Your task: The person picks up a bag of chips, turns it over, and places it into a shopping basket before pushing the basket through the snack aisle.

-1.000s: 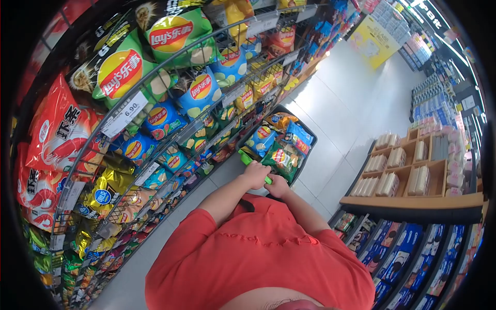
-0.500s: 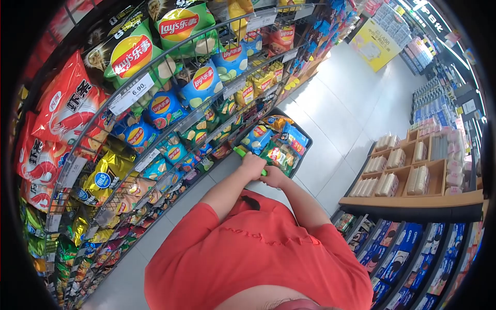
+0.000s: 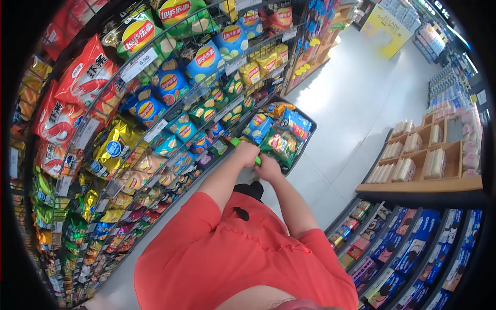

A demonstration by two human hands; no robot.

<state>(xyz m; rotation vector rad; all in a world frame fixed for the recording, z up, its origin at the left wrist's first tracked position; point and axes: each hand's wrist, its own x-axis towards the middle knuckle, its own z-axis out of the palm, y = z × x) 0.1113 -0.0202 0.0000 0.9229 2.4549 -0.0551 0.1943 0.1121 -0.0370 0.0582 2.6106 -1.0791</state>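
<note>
My left hand is closed around the green handle of a dark shopping basket, nearer the shelf side. Beside it, my right hand grips the same handle towards its other end. Several snack bags lie in the basket: a green Lay's chip bag close to my hands, a blue Lay's chip bag, a light-blue packet and an orange packet at the far end. The basket's underside is hidden from view.
On the left, a wire snack rack runs close along the aisle, with red shrimp-snack bags sticking out. Wooden shelving and blue Oreo boxes line the right. Tiled floor stretches ahead towards a yellow sign.
The view has shifted, so the basket and right-hand shelving sit further right and more of the left rack shows. Both hands keep their hold on the handle.
</note>
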